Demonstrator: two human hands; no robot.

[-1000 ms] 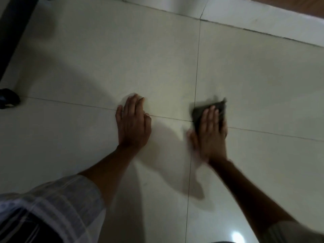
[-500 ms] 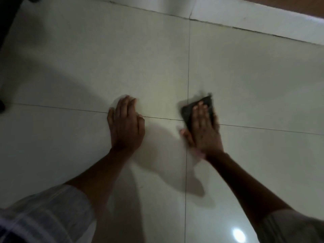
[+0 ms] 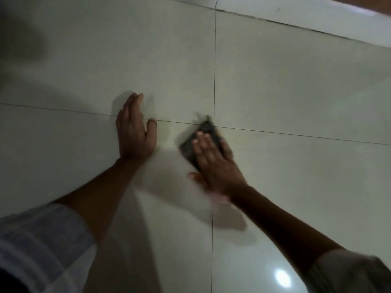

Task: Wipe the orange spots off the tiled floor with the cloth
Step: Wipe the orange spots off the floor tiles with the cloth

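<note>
the tiled floor (image 3: 285, 85) is pale, smooth and glossy, mirroring a bright light spot (image 3: 281, 277) near its bottom edge. the dark cloth (image 3: 193, 148) looks soft and matt. a striped woven fabric sleeve (image 3: 40, 240) looks matt too.

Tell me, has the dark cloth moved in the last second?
Yes. The cloth slid left across the vertical grout line, from the right tile onto the left, under the right hand.

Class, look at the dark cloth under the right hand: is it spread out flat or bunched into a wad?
Flat. The cloth lies as a thin pad under the right hand; blur hides any folds.
</note>
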